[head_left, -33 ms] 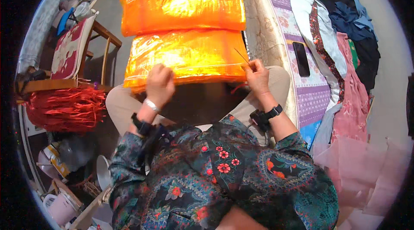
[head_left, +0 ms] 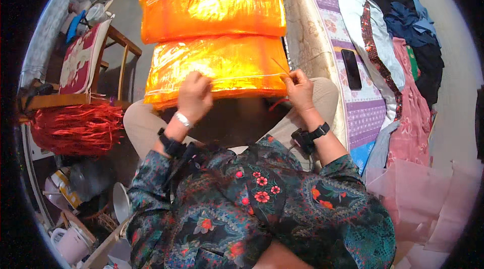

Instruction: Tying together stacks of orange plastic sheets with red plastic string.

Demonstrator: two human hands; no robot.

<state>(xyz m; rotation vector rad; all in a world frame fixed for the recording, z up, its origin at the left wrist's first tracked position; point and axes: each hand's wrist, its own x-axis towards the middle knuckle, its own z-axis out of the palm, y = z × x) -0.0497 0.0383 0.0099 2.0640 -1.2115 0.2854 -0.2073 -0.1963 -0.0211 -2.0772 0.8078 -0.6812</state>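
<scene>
In front of me lies a thick stack of glossy orange plastic sheets, its near edge above my lap. My left hand is closed, slightly smeared by motion, at the near edge left of its middle. Its fingertips are bent inward, and I cannot make out what they hold. A pale thread crosses the stack between my hands. At the right end my right hand pinches a thin needle-like stick pointing up and left. Below those fingers a red strand hangs at the edge.
A second orange stack lies beyond. To my left are a wooden chair with a patterned cushion and a bundle of red strips. On my right, a patterned cloth bears a black phone, with folded clothes farther right.
My left hand has moved right and toward me along the near edge of the stack. My right hand stays almost in place with the thin stick.
</scene>
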